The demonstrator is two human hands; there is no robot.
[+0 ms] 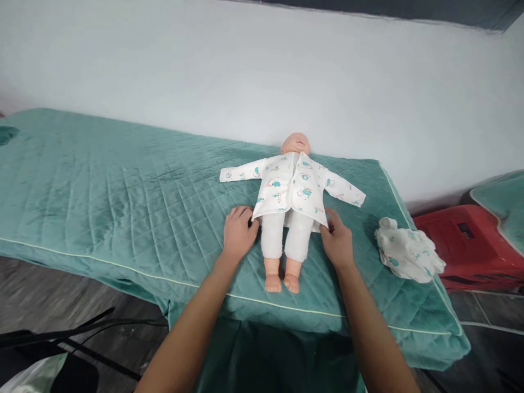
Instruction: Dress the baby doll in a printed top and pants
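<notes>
A baby doll (pixel 295 144) lies on its back on a teal quilted bed (pixel 135 207), head toward the wall. It wears a white printed jacket (pixel 292 188) with sleeves spread out and white trousers (pixel 286 234); its bare feet point toward me. My left hand (pixel 238 232) rests at the jacket's lower left hem, fingers curled onto the cloth edge. My right hand (pixel 338 240) pinches the jacket's lower right hem. Both hands flank the doll's hips.
A crumpled white printed garment (pixel 407 254) lies on the bed at the right. A red plastic stool (pixel 466 245) stands beyond the bed's right edge. The white wall runs behind. Dark cables and a black object lie on the floor at lower left.
</notes>
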